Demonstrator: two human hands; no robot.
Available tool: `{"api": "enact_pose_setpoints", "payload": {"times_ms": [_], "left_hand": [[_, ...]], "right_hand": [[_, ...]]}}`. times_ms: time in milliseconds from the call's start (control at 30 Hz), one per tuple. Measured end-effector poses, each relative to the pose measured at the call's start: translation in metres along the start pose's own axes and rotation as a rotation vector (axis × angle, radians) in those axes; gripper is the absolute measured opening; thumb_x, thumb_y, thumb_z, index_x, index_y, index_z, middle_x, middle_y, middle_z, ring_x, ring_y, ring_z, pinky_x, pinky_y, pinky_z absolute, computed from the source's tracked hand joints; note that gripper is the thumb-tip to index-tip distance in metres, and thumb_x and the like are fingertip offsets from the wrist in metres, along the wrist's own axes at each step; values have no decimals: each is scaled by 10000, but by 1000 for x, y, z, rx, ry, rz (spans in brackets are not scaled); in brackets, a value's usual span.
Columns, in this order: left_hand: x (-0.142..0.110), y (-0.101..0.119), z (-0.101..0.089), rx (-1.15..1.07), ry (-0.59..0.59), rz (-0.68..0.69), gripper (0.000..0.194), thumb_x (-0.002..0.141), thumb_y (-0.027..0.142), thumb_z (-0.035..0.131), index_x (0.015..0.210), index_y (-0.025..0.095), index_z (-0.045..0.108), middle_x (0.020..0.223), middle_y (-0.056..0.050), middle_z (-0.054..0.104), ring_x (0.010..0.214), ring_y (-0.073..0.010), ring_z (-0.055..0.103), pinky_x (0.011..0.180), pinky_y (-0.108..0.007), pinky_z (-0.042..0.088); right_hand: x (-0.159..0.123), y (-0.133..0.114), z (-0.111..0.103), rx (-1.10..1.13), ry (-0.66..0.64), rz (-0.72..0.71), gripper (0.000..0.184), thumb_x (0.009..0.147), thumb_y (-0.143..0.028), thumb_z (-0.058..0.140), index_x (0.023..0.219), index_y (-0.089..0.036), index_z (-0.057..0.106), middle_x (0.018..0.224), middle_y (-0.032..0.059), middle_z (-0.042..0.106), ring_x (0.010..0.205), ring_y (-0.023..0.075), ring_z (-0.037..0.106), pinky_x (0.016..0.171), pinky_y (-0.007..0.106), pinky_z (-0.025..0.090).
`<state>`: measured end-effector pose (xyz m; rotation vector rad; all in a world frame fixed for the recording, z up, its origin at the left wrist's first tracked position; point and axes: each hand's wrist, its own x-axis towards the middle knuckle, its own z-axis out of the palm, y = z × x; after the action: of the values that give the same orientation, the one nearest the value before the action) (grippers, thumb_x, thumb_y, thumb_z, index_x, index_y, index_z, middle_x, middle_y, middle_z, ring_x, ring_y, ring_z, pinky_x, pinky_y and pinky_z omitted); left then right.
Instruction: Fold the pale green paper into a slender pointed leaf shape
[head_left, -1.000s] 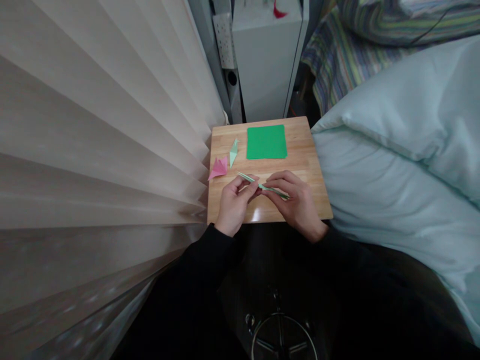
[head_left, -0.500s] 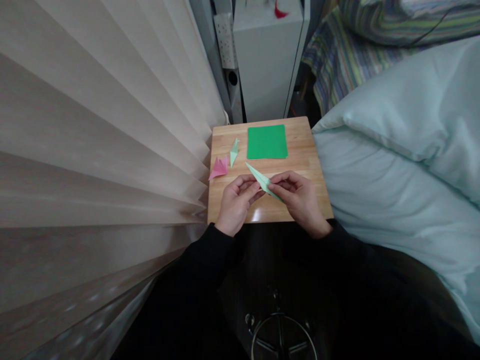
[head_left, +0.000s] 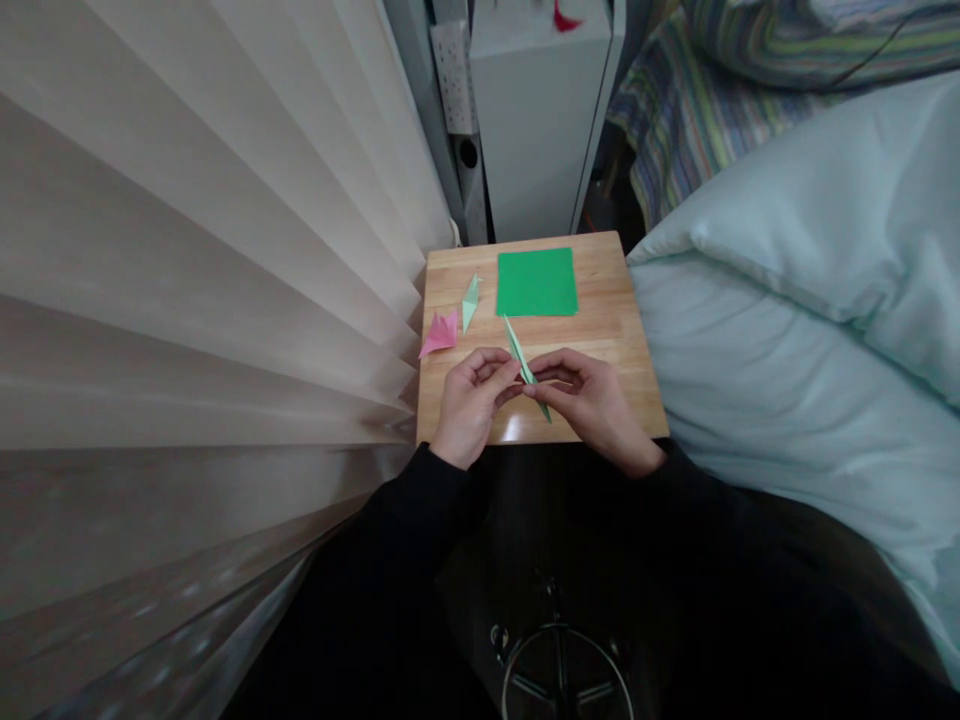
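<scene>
A narrow, pale green folded paper (head_left: 517,348) is pinched between both hands above the near half of a small wooden table. My left hand (head_left: 475,402) grips its left side with thumb and fingers. From the right, my right hand (head_left: 589,402) pinches it at the middle, and its lower tip sticks out below the fingers. The paper stands nearly on edge, its upper point slanting away to the left. Beyond my left hand lie a pink folded paper figure (head_left: 439,334) and a small pale green folded figure (head_left: 470,304). A stack of green square paper (head_left: 537,282) rests at the back.
The wooden table (head_left: 630,375) has a pleated curtain (head_left: 300,300) along its left edge. Pale blue bedding (head_left: 757,360) presses close on the right. A white cabinet (head_left: 540,140) stands behind. Below is a metal ring base (head_left: 559,628), likely of a stool.
The pale green folded paper has turned steeper and more onto its edge, so a thinner side shows. My right fingers have shifted slightly on it; the figures and green stack stay put.
</scene>
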<state>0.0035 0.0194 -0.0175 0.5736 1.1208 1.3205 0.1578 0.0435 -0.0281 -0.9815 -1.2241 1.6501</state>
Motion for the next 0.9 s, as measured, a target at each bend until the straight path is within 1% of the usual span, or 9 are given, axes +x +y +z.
{"api": "enact_pose_setpoints", "payload": {"times_ms": [167,267,400,467,533,667,767,833,900], "left_hand": [[1,-2,0,115,34,81,315,725,350,875,891,170,677,769,16,685,714,-100,670,707,-233,594],[2,-3,-2,186,37,117,275,763,354,831,898,171,676,821,-5,706,749,-118,681,724,-258,600],[3,-2,-4,260,29,137,186,793,300,774,884,171,675,863,-23,722,812,-136,688,750,-268,596],[2,-1,-5,291,25,146,142,802,271,754,865,173,672,830,-16,707,803,-135,676,716,-249,581],[1,0,-4,313,10,148,133,797,259,759,855,174,675,817,-11,694,778,-131,660,684,-235,562],[2,-2,-4,316,-32,150,179,787,308,799,841,175,692,827,-14,701,780,-139,652,726,-261,555],[4,-4,-7,362,-5,208,173,786,322,808,834,176,728,835,-26,718,811,-153,653,789,-285,539],[5,-4,-8,410,37,249,145,778,298,811,834,178,751,798,-21,708,768,-145,632,754,-275,516],[5,-4,-8,392,27,212,131,787,296,796,819,179,747,723,-7,674,669,-126,592,664,-260,487]], "right_hand": [[1,2,0,23,72,-37,370,658,-347,942,890,-218,684,897,25,760,849,196,740,807,365,612],[0,4,-2,-16,94,-76,298,718,-328,900,889,-218,682,959,42,766,890,205,747,835,386,615],[-3,1,-3,-249,105,-233,135,827,-315,808,888,-220,732,1065,78,768,990,232,734,895,430,601],[-4,-2,-4,-381,100,-323,71,871,-301,765,871,-231,752,1065,83,773,1004,241,729,911,445,589],[-5,-5,-3,-446,92,-371,70,900,-285,733,854,-239,756,1043,81,779,989,241,731,914,448,584],[-6,-5,-2,-418,75,-336,95,921,-305,711,863,-242,751,1034,68,779,937,224,729,844,414,598],[-6,-2,-3,-403,80,-321,72,923,-306,708,913,-244,743,1024,52,780,950,219,721,842,405,590],[-6,-1,-4,-468,111,-355,75,912,-284,722,975,-247,739,1030,50,781,989,230,709,858,415,571],[-6,-2,-6,-561,143,-405,132,896,-259,742,1027,-249,731,1043,55,778,1003,242,692,860,424,551]]}}
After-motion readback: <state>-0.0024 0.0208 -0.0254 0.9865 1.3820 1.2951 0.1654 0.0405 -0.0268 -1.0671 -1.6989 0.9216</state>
